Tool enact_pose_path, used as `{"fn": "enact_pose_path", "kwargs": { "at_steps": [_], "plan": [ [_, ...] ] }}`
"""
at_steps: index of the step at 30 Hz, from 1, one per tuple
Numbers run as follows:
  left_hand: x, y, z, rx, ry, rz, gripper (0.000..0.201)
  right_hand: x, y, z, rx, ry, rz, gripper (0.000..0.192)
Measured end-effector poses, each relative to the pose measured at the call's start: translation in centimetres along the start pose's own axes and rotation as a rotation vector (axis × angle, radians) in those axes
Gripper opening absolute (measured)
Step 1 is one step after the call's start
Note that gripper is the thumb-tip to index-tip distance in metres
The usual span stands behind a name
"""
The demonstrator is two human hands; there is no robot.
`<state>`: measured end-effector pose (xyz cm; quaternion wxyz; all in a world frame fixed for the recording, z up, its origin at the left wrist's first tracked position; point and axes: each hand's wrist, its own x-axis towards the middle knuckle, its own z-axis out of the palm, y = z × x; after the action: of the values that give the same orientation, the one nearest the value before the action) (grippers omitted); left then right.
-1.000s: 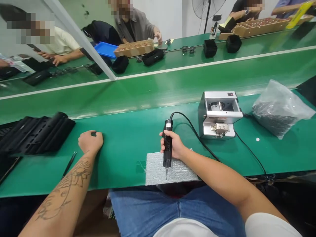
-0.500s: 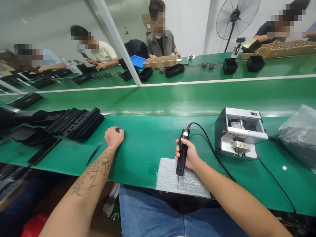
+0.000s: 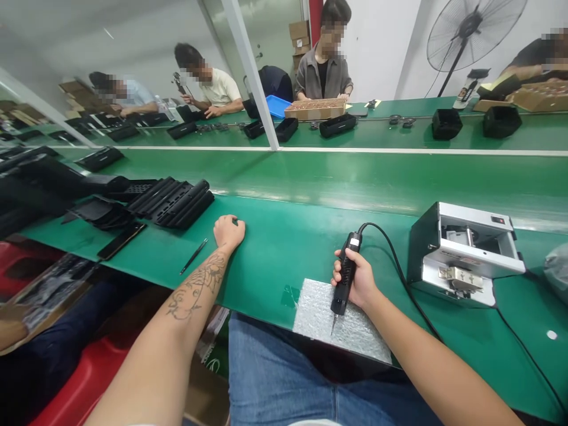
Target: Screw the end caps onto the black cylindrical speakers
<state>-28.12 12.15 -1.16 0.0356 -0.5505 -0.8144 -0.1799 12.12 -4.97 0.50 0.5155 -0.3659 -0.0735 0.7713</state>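
Note:
My right hand [image 3: 360,280] is wrapped around a black electric screwdriver [image 3: 345,277], its thin bit pointing down over a silvery bubble-wrap pad [image 3: 319,299] at the table's front edge. A black cable runs from the tool's top. My left hand [image 3: 229,231] rests on the green table, closed, with its fingers curled. Whatever may be inside that fist is hidden; only a dark spot shows by the thumb. A slim dark pen-like tool [image 3: 193,256] lies left of the forearm.
Stacked black plastic housings [image 3: 177,201] lie at the left near a dark phone-like slab [image 3: 121,241]. A silver-and-black screw-feeder-like machine [image 3: 465,260] stands at the right, near a plastic bag [image 3: 557,266]. Across the green belt [image 3: 355,171], several people sit at work by a cardboard tray [image 3: 315,111].
The view has swung left, shifting everything to the right in the picture. Both hands keep their grip and place on the table; the screwdriver stays over the pad.

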Motion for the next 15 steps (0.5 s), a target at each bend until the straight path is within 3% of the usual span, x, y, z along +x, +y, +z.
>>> {"fn": "enact_pose_path", "kwargs": {
  "at_steps": [15],
  "plan": [
    [0.11,0.42,-0.49,-0.002,-0.034,0.004,0.040,0.20,-0.36,0.28,-0.007,0.000,0.017,0.031]
  ]
}}
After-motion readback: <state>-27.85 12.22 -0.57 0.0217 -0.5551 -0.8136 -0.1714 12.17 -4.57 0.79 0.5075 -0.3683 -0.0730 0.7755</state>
